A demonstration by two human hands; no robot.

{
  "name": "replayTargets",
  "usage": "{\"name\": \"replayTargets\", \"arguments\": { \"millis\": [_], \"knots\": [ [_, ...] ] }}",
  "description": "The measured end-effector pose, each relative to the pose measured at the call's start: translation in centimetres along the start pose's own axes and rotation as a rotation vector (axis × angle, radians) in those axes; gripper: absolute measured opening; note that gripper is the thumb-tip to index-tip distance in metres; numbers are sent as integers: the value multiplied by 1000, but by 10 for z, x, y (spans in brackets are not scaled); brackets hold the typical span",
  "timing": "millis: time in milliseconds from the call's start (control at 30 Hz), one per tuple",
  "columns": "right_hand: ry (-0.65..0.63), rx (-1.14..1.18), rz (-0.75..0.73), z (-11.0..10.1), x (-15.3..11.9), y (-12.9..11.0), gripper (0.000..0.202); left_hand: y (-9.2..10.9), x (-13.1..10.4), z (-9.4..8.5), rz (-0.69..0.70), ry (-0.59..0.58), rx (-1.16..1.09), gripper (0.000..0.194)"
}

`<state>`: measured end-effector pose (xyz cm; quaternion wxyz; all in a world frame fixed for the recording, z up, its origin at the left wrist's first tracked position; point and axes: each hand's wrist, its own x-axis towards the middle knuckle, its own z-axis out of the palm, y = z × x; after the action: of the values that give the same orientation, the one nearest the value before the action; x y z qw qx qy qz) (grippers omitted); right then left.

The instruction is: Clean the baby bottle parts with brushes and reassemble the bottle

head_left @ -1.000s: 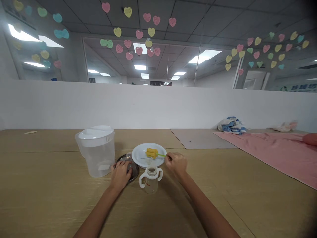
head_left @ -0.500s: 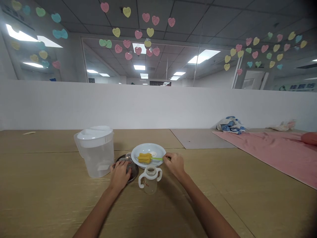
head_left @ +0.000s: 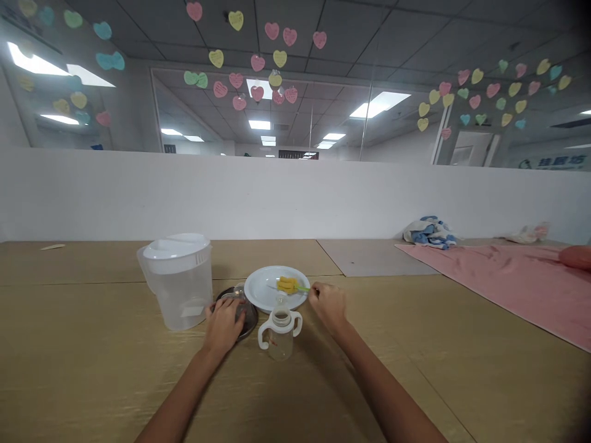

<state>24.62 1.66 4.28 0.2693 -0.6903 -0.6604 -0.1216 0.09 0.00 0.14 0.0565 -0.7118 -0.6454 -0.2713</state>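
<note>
My right hand is closed on the green handle of a yellow sponge brush, whose head is over the right part of a white bowl. A small clear nipple-like piece shows at the bowl's near edge. In front of the bowl stands a clear bottle with a white two-handled collar and an open mouth. My left hand rests with fingers spread on a dark round dish, beside a clear rounded object that is partly hidden.
A translucent lidded pitcher stands left of the dish. At the right lies a pink cloth, with a crumpled blue and white cloth near the white wall.
The brush head has moved right and up in the bowl, turning slightly. The clear piece at the near edge now shows. My left hand has stayed in place.
</note>
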Motion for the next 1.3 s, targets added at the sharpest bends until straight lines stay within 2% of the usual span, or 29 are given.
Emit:
{"name": "replayTargets", "arguments": {
  "millis": [167,367,667,800,900,1067,1233,1300],
  "knots": [
    [-51,-35,-89,5,1,-2,25,0,0,1,-3,-1,-1,27],
    [-85,13,-116,11,2,-3,29,1,0,-1,-4,-6,10,27],
    [65,166,-81,4,-1,1,30,-2,1,2,6,24,-3,27],
    [35,110,-165,5,-2,3,26,0,0,0,0,31,-7,28],
    [17,39,-176,3,-1,3,25,2,1,-2,2,35,-17,28],
    [-34,-19,-132,-4,2,3,27,3,1,-4,47,87,-68,26],
    [-51,14,-111,-5,2,2,28,8,0,-8,75,194,-126,28],
    [-53,34,-100,-5,2,1,28,14,4,-11,82,186,-137,30]
  ]
}}
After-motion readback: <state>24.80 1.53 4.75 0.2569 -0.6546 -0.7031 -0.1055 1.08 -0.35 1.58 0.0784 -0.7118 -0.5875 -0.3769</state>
